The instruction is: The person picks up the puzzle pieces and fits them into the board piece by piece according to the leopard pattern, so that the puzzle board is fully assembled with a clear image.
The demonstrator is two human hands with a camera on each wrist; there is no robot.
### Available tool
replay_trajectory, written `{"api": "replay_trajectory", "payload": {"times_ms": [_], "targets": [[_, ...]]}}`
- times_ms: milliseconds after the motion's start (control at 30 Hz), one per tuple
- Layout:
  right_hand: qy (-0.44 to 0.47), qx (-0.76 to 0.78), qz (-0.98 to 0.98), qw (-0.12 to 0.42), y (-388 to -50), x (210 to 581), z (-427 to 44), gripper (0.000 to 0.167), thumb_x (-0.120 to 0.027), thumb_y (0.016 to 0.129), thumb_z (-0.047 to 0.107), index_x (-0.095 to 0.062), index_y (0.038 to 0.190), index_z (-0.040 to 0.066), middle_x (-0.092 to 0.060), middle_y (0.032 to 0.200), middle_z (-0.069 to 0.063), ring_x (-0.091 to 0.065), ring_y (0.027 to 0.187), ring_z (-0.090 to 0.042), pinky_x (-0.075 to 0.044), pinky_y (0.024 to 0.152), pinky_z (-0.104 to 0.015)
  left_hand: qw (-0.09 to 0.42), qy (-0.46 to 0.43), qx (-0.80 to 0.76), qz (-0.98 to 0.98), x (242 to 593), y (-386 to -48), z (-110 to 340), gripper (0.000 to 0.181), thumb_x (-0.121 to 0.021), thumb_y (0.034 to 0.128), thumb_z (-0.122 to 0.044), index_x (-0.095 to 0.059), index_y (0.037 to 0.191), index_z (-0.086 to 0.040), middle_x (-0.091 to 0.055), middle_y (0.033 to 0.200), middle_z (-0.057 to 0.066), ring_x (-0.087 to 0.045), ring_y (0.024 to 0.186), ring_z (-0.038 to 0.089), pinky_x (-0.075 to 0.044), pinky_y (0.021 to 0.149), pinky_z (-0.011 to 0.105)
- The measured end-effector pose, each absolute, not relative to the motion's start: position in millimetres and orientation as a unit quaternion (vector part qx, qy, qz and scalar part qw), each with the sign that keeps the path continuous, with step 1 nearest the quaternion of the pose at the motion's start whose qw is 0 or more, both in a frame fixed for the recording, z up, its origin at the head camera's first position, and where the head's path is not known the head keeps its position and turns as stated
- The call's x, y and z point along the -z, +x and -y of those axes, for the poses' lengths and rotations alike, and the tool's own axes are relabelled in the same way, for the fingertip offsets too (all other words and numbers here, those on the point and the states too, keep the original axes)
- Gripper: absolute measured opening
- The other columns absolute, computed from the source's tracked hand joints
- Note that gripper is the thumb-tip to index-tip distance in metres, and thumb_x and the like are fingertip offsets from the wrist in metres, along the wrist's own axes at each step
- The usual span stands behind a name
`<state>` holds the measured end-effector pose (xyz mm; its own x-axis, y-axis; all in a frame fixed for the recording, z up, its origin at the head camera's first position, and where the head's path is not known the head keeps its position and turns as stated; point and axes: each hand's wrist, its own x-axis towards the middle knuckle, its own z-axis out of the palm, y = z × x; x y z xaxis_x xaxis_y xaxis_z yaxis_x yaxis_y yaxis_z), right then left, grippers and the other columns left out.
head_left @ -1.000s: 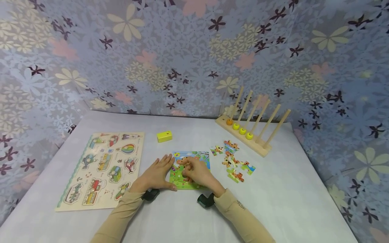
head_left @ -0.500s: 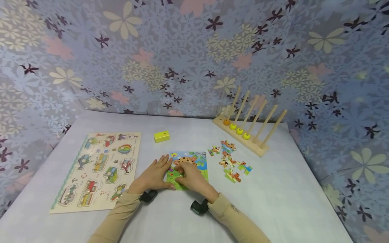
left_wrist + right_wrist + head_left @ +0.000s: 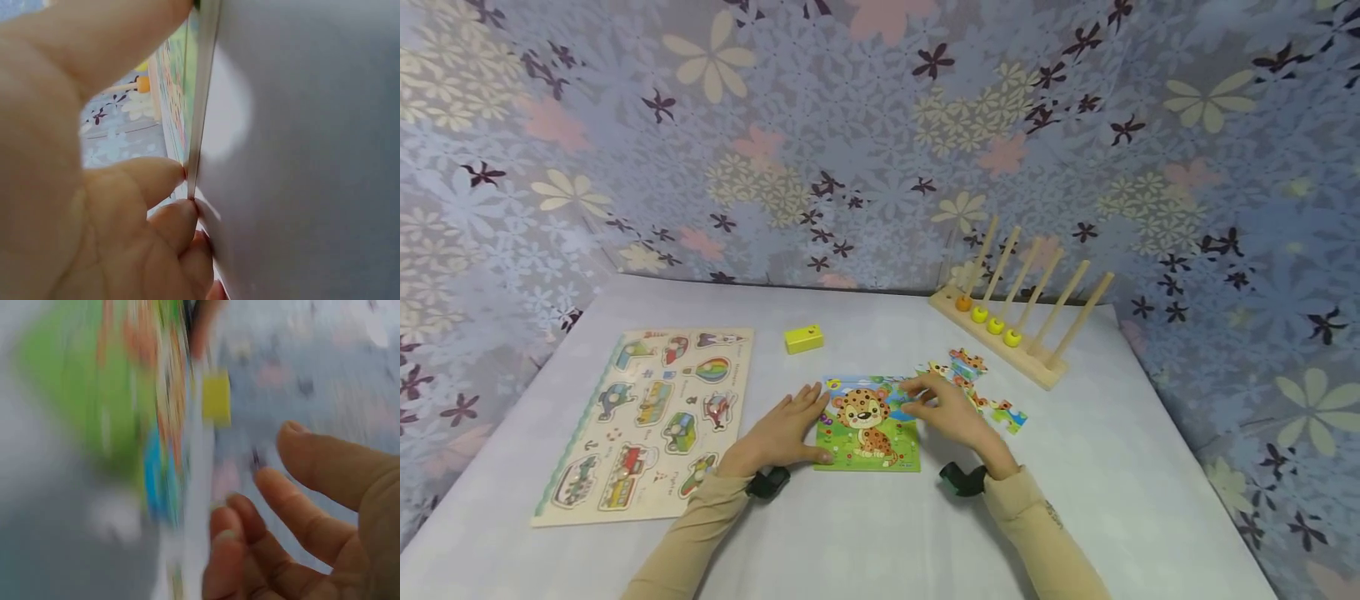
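A leopard jigsaw puzzle (image 3: 868, 442) on a flat board lies in front of me, with green grass and blue sky. My left hand (image 3: 784, 433) rests along its left edge, fingers spread; in the left wrist view its thumb and fingertips touch the board's edge. My right hand (image 3: 953, 413) is over the puzzle's upper right edge, fingers bent loosely. Nothing shows between its thumb and fingers in the right wrist view, where the puzzle (image 3: 81, 394) is blurred. Several loose puzzle pieces (image 3: 968, 363) lie just beyond the right hand, which partly covers them.
On the left lies a large wooden vehicle peg puzzle (image 3: 647, 425). A yellow block (image 3: 804, 338) stands behind the jigsaw. At the back right is a wooden peg rack (image 3: 1037, 362) with upright rods, one orange bead and several yellow ones. Floral cloth (image 3: 850, 142) hangs behind the table.
My right hand has moved from the middle of the jigsaw to its upper right edge, uncovering the leopard's face and body. The left hand stays at the left edge.
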<state>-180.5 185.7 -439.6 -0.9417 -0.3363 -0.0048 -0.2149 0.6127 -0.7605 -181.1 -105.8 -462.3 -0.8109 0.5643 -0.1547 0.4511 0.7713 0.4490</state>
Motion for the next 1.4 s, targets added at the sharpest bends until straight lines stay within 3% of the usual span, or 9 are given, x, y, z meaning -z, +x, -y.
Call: {"api": "replay_trajectory", "payload": {"times_ms": [167, 300, 467, 700, 1033, 1167, 1300, 1400], "targets": [[-0.062, 0.345, -0.934, 0.061, -183, 437, -243, 0.035, -0.064, 0.094, 0.020, -0.061, 0.124, 0.003, -0.064, 0.119, -0.018, -0.062, 0.105, -0.033, -0.055, 0.079, -0.040, 0.140, 0.273, -0.196, -0.931, 462, -183, 109, 0.100, -0.075, 0.0793, -0.046, -0.025, 0.151, 0.002, -0.016, 0.160, 0.023, -0.015, 0.149, 0.040, -0.015, 0.121, 0.056], [-0.045, 0.321, -0.944, 0.065, -182, 441, -264, 0.037, -0.068, 0.090, 0.017, -0.062, 0.123, 0.002, -0.062, 0.118, -0.020, -0.064, 0.100, -0.032, -0.055, 0.079, -0.042, 0.139, 0.272, -0.196, -0.932, 462, -183, 108, 0.099, -0.075, 0.0792, -0.046, -0.026, 0.151, 0.001, -0.016, 0.160, 0.023, -0.015, 0.149, 0.040, -0.015, 0.121, 0.056], [-0.064, 0.338, -0.936, 0.071, -182, 446, -263, 0.043, -0.072, 0.087, 0.015, -0.060, 0.127, 0.003, -0.057, 0.122, -0.020, -0.062, 0.093, -0.026, -0.054, 0.073, -0.036, 0.146, 0.269, -0.198, -0.931, 462, -181, 106, 0.099, -0.074, 0.0798, -0.046, -0.025, 0.152, 0.000, -0.015, 0.161, 0.021, -0.014, 0.150, 0.038, -0.014, 0.122, 0.054], [-0.057, 0.314, -0.946, 0.063, -184, 448, -256, 0.042, -0.071, 0.087, 0.012, -0.060, 0.126, 0.004, -0.054, 0.118, -0.019, -0.057, 0.096, -0.029, -0.050, 0.076, -0.038, 0.138, 0.270, -0.198, -0.932, 463, -181, 105, 0.099, -0.075, 0.0792, -0.046, -0.026, 0.151, 0.000, -0.016, 0.160, 0.021, -0.015, 0.149, 0.038, -0.015, 0.122, 0.054], [-0.053, 0.280, -0.957, 0.050, -187, 451, -257, 0.030, -0.067, 0.091, 0.017, -0.066, 0.119, 0.005, -0.051, 0.111, -0.018, -0.055, 0.090, -0.027, -0.047, 0.072, -0.038, 0.139, 0.269, -0.199, -0.932, 462, -182, 106, 0.099, -0.075, 0.0795, -0.046, -0.025, 0.152, 0.000, -0.016, 0.160, 0.021, -0.015, 0.149, 0.038, -0.015, 0.122, 0.055], [-0.061, 0.288, -0.955, 0.036, -188, 451, -261, 0.025, -0.067, 0.091, 0.016, -0.069, 0.113, 0.005, -0.057, 0.107, -0.016, -0.057, 0.087, -0.023, -0.046, 0.068, -0.032, 0.141, 0.270, -0.203, -0.931, 461, -181, 106, 0.099, -0.075, 0.0798, -0.045, -0.025, 0.152, 0.000, -0.016, 0.160, 0.022, -0.014, 0.150, 0.038, -0.015, 0.122, 0.055], [-0.050, 0.310, -0.949, 0.036, -188, 449, -265, 0.015, -0.064, 0.093, 0.016, -0.070, 0.103, 0.006, -0.068, 0.094, -0.011, -0.059, 0.073, -0.019, -0.045, 0.059, -0.029, 0.145, 0.269, -0.203, -0.930, 461, -180, 106, 0.099, -0.075, 0.0797, -0.045, -0.025, 0.152, 0.000, -0.016, 0.160, 0.021, -0.014, 0.150, 0.038, -0.014, 0.122, 0.055], [-0.048, 0.315, -0.946, 0.050, -188, 448, -266, 0.020, -0.060, 0.096, 0.017, -0.067, 0.112, 0.007, -0.070, 0.092, -0.011, -0.059, 0.069, -0.016, -0.043, 0.055, -0.028, 0.146, 0.267, -0.201, -0.931, 460, -180, 105, 0.099, -0.076, 0.0793, -0.045, -0.025, 0.152, 0.000, -0.016, 0.161, 0.021, -0.014, 0.150, 0.038, -0.014, 0.122, 0.054]]}}
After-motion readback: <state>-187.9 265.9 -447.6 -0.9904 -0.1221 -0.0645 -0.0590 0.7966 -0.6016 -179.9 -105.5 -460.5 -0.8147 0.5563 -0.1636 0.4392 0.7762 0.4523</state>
